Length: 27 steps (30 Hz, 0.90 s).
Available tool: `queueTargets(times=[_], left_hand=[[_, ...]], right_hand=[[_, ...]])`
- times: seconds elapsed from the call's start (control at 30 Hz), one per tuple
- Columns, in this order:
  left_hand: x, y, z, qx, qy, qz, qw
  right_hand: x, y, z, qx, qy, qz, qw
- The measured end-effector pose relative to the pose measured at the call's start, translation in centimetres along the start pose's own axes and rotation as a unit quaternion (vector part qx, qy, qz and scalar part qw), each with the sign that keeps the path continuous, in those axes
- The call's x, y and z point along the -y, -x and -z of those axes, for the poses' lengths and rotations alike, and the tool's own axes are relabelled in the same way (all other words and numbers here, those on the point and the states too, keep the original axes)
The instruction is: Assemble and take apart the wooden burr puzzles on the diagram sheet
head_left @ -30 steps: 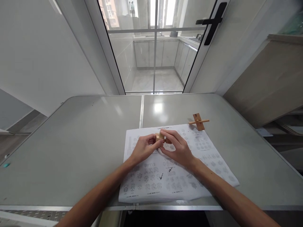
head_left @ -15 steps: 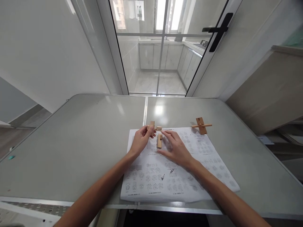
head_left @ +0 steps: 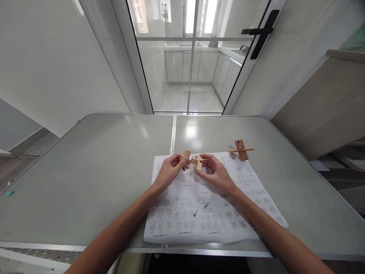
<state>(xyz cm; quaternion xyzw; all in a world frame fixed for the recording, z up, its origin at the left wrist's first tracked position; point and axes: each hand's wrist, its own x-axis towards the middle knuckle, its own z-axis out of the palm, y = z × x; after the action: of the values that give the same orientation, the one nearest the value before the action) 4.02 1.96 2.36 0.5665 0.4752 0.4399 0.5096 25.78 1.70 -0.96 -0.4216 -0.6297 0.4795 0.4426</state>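
Observation:
Both hands are raised a little above a printed sheet of diagrams (head_left: 211,205) on a grey table (head_left: 94,171). My left hand (head_left: 170,172) pinches a small wooden puzzle piece (head_left: 186,155) with a short peg pointing right. My right hand (head_left: 214,173) pinches a second wooden block (head_left: 199,162) just to the right of it. The two pieces touch or nearly touch between the hands.
A wooden cross-shaped assembly (head_left: 241,149) with a thin dowel through it sits at the sheet's far right corner. A small teal object (head_left: 9,193) lies at the table's left edge. Beyond the table stands a glass door (head_left: 191,57); a wooden cabinet (head_left: 327,102) is on the right.
The wooden block that lay on the sheet under my right hand is now lifted in that hand's fingers and brought against the piece in my left hand.

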Motion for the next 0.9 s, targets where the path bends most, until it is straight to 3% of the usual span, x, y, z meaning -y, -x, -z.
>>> queueTargets(times=[0.17,0.4,0.7,0.9], left_hand=[[-0.4,0.3,-0.1,0.038,-0.003,0.001,0.999],[0.2,0.3,-0.2,0.044,0.032,0.015,0.998],[0.1,0.3,-0.3,0.040,0.001,0.009,0.999],[0.1,0.4,-0.3,0.029,-0.006,-0.003,1.000]], right_hand=[[0.3,-0.3,1.1,0.028,-0.148,-0.085,0.985],[0.2,-0.6,1.3,0.000,-0.232,-0.089,0.969],[1.1,-0.7,1.6,0.122,-0.261,-0.095,0.953],[0.6,-0.7,1.5,0.165,-0.260,-0.078,0.948]])
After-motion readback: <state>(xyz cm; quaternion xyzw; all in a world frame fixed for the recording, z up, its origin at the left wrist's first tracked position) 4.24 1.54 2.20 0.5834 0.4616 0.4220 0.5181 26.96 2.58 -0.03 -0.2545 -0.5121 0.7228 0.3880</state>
